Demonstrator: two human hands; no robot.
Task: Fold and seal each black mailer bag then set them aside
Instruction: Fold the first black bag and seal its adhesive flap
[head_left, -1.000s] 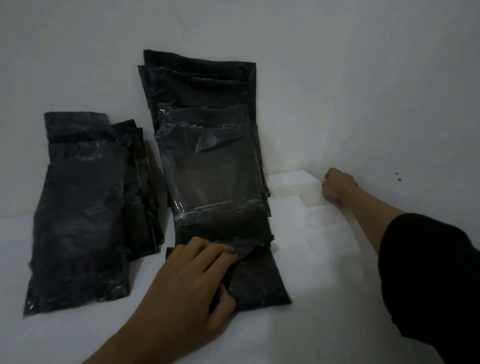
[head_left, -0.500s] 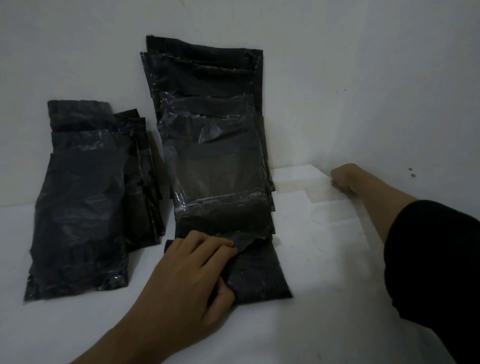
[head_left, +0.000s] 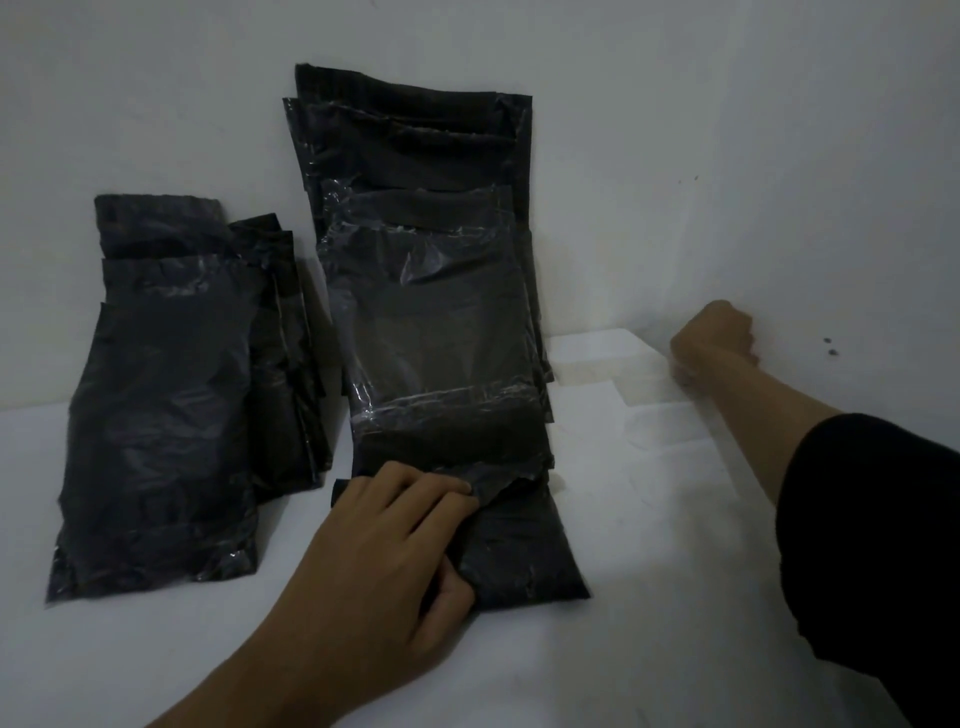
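Mailer bag (head_left: 519, 551) number next lies flat on the white table (head_left: 675, 597) at about 6 o'clock from the leaning stack (head_left: 421, 260), its flap folded down. The left hand (head_left: 384, 545) presses on it, fingers laid over the crumpled flap edge and thumb tucked against the bag's side, pinching the fold in place exactly as it did a second ago. What has moved is the right hand (head_left: 714, 332): it has drifted further out toward 2 o'clock, to the wall corner, fist curled above the pale clear strips (head_left: 649, 384) lying there. Whether it grips a strip I cannot tell; the blur hides it. My reading is that the sealing strip's liner has just been thrown aside there, so pressing the flap shut comes next. Finished bags (head_left: 156, 415) sit at 9 o'clock.
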